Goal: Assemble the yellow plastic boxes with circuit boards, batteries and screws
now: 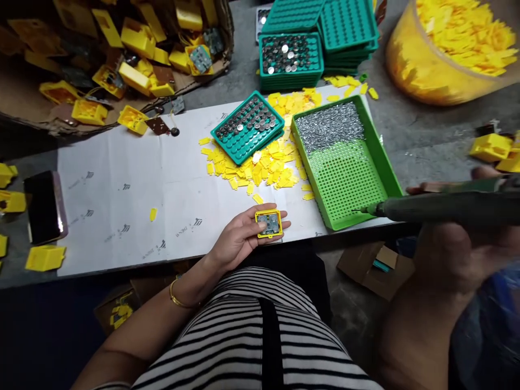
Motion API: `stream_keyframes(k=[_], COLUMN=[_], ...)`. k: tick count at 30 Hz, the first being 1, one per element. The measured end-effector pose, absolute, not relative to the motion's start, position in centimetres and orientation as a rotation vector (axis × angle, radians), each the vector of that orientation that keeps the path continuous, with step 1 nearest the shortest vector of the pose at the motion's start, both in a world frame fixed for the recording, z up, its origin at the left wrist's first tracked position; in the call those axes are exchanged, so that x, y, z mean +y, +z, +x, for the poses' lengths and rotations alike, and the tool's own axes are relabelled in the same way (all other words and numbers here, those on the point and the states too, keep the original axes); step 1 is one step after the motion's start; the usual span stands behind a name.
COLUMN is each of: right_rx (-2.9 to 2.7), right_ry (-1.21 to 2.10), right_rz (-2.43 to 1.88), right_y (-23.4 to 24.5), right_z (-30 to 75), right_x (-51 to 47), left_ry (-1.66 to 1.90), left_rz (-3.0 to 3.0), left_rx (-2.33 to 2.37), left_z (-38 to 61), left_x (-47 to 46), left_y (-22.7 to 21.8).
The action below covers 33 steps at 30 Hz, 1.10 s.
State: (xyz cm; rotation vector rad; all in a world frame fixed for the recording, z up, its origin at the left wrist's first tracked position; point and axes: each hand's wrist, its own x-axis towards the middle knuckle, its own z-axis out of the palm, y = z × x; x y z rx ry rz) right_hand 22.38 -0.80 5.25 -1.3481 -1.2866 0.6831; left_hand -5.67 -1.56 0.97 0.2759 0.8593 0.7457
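At the near edge of the bench, the left hand pinches a square yellow plastic case. The right hand wraps its fingers around a dark cylindrical screwdriver.

The left hand holds one square yellow plastic case; the right hand, one long dark driver. There is one light-green perforated plastic tray, one black rectangular phone, one round translucent plastic tub and one thin gold-coloured bracelet; small flat yellow plastic pieces are too many to count.

White paper bright; floor dim, darkest lower left; right hand blurred; wide-angle stretch toward edges
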Motion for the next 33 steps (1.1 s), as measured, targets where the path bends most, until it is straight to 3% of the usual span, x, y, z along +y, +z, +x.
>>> stream_keyframes(k=[7,15,28,33], right_rx=[-1.357,-1.269,-1.245,-1.161], right_ry=[0.886,0.386,0.325,0.395], right_rz=[-1.116,-1.426,-1.553,-1.241], right_y=[6.8,4.5,2.9,2.9], right_z=[23.1,19.9,19.3,19.1], right_x=[2.6,7.4,11.3,12.0], left_ry=[0.669,0.583,0.556,0.553], left_rz=[0.218,0.190,0.134,0.126], left_rx=[0.917,0.911,0.922,0.932], left_z=[-3.0,-0.6,-0.4,-0.4], left_x=[-1.3,-1.1,-0.7,-0.6], left_y=[0.9,0.7,0.9,0.9])
